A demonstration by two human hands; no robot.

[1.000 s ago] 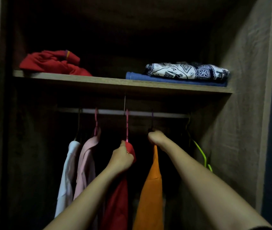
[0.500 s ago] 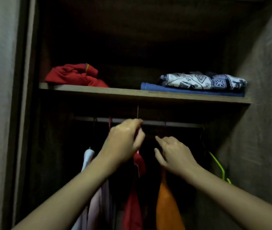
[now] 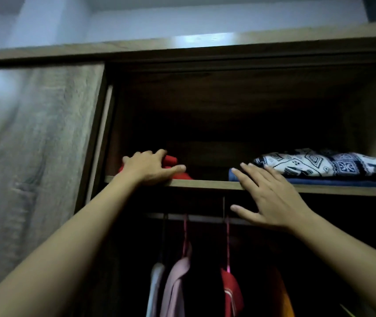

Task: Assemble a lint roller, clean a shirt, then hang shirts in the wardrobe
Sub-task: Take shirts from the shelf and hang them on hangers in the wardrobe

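Up at the shelf point(image 3: 205, 183), both hands were at work; the left hand point(image 3: 149, 168) lay palm down on the front edge at the left, its fingers spread over a bundle of red cloth point(image 3: 171, 162) and touching it, though whether they truly gripped it could not be told; the right hand point(image 3: 271, 197) was wide open and held nothing, its fingers fanned apart, their tips reaching the shelf edge in front of a folded blue cloth point(image 3: 333, 182); on that blue cloth lay a folded patterned cloth point(image 3: 324, 163) in white and dark blue, just beside the fingertips, and contact was unclear. The two hands were well apart, with bare shelf between them. Below the shelf ran the rail point(image 3: 200, 218), partly hidden by the right hand; from it hung the shirts, side by side in the dark of the wardrobe point(image 3: 45, 145): a white shirt point(image 3: 156, 291) at the left, a pink shirt point(image 3: 175, 284) next on a pink hanger point(image 3: 185, 239), then a red shirt point(image 3: 230, 294) on another pink hanger, and an orange shirt point(image 3: 286, 303) only half seen at the lower right. The wardrobe's wooden door panel stood at the left, blurred; above the wardrobe top showed a pale wall point(image 3: 182, 17).
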